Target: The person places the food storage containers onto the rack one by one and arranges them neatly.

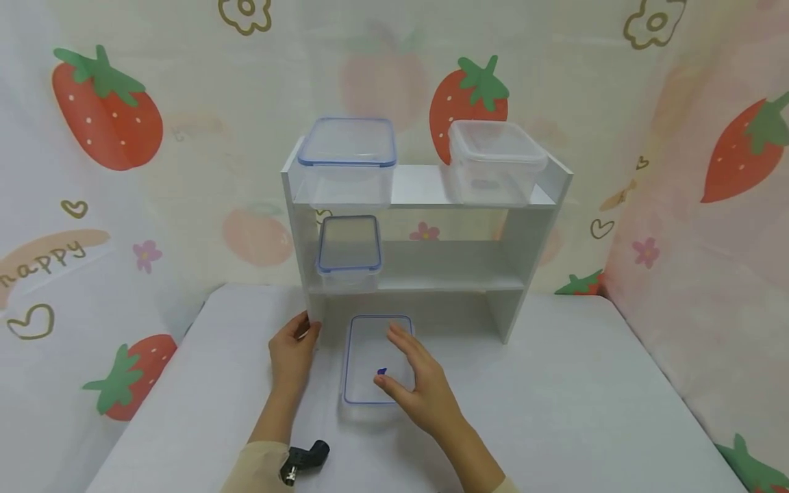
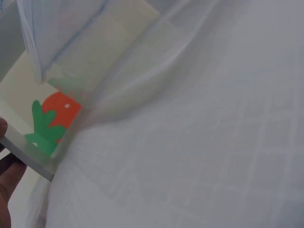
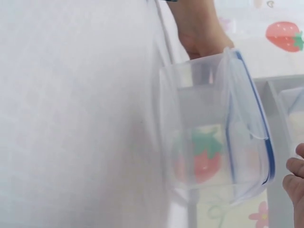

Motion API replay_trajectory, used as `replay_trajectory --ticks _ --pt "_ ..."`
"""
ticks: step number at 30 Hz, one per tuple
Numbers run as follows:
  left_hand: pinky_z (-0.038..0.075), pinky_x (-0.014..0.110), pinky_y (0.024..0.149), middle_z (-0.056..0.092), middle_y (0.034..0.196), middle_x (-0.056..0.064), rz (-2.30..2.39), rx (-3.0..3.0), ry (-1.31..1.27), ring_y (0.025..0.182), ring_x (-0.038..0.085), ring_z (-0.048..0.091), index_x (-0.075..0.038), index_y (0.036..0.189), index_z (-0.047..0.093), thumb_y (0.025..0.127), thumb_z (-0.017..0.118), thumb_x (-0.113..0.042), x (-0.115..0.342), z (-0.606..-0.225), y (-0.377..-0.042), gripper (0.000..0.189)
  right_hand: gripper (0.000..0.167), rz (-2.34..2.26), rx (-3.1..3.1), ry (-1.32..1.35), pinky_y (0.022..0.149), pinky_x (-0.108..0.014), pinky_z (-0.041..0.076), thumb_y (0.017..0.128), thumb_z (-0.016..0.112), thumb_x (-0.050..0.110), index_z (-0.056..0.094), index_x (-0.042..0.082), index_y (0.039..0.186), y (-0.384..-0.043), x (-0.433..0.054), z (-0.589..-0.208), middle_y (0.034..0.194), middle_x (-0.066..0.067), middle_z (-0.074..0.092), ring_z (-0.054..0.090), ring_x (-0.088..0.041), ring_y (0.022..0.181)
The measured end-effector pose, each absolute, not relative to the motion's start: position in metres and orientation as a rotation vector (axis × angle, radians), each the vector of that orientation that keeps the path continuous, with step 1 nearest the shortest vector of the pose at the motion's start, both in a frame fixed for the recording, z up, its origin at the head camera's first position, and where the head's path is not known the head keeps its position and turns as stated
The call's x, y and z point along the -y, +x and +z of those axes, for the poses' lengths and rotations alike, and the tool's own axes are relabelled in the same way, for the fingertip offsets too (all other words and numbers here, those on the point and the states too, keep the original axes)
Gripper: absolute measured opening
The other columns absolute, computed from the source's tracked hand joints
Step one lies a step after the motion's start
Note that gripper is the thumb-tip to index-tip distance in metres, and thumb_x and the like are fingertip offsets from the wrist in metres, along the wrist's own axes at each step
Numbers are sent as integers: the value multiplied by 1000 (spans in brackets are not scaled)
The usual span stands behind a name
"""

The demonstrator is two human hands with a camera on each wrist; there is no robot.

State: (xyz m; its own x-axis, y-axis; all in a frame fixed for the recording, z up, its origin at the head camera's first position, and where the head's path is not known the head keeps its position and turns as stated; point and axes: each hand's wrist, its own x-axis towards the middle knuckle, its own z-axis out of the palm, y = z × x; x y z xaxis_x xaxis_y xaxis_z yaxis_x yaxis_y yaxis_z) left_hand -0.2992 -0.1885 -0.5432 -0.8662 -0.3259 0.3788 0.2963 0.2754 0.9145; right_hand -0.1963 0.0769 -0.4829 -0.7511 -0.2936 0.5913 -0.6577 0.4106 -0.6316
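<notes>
My left hand (image 1: 292,350) pinches the front edge of the white shelf unit's (image 1: 311,301) left side panel, near its foot. In the left wrist view, fingertips (image 2: 9,178) lie on both sides of that panel (image 2: 29,159). A clear plastic food container (image 1: 364,359) with a blue-edged lid stands on the table in front of the unit, a small dark blue mark on its lid. Over the right part of this lid hovers my right hand (image 1: 427,392), thumb and fingers spread, holding nothing. In the right wrist view its fingers (image 3: 295,167) show apart from the container (image 3: 199,114).
A blue-rimmed container (image 1: 348,181) and a clear-lidded one (image 1: 498,168) stand on the top shelf. Another blue-rimmed container (image 1: 349,253) sits on the middle shelf's left. White cloth covers the table (image 1: 592,411). Strawberry-printed fabric (image 1: 203,89) hangs behind. A black device (image 1: 305,460) is by my left sleeve.
</notes>
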Motion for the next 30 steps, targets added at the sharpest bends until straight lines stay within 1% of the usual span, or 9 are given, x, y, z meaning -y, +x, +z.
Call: replay_trajectory --ticks 3,7,9,14,17,21,27,30 --pt "56 9 77 72 122 20 -1623 2050 30 111 32 72 -1 127 70 96 74 -15 188 -543 -299 35 69 1289 2304 792 122 -48 34 93 77 34 47 19 153 -196 -79 -488 161 -4 44 38 -19 150" --pt "56 9 77 73 121 19 -1604 2052 25 110 31 72 -3 127 70 96 74 -15 189 -542 -298 34 70 1286 2320 759 122 -49 34 92 77 36 48 14 152 -196 -80 -494 160 -4 44 39 -20 150" --pt "56 9 77 73 121 19 -1595 2062 28 110 31 73 -3 127 70 96 74 -16 189 -542 -297 34 72 1294 2332 738 122 -49 34 92 78 37 48 13 152 -196 -80 -497 161 -2 43 38 -20 150" --pt "57 10 77 73 121 19 -1610 2062 35 110 31 73 -3 128 70 96 74 -15 189 -543 -297 34 77 1303 2371 676 120 -52 35 89 80 41 47 11 152 -195 -83 -505 163 -2 41 37 -23 151" --pt "57 11 78 73 120 19 -1622 2051 34 109 31 73 -2 127 70 95 74 -15 188 -543 -297 34 82 1324 2401 624 118 -56 37 87 81 44 46 15 154 -195 -85 -510 164 -3 39 35 -27 151" --pt "57 12 79 73 120 19 -1609 2058 41 110 32 73 -2 127 70 95 74 -15 187 -545 -297 34 88 1367 2456 552 117 -58 38 83 84 45 42 20 157 -197 -87 -516 167 -1 33 32 -28 153" --pt "58 13 78 73 120 19 -1594 2062 37 109 32 73 -2 127 70 96 74 -16 188 -544 -296 34 97 1433 2518 496 119 -64 31 78 89 39 38 23 159 -198 -87 -521 171 2 23 24 -30 156" --pt "58 13 78 73 119 20 -1592 2054 31 108 32 73 -2 127 71 95 74 -15 188 -542 -297 34 101 1462 2531 486 119 -67 28 75 91 38 37 25 160 -199 -87 -523 172 2 19 20 -31 157"
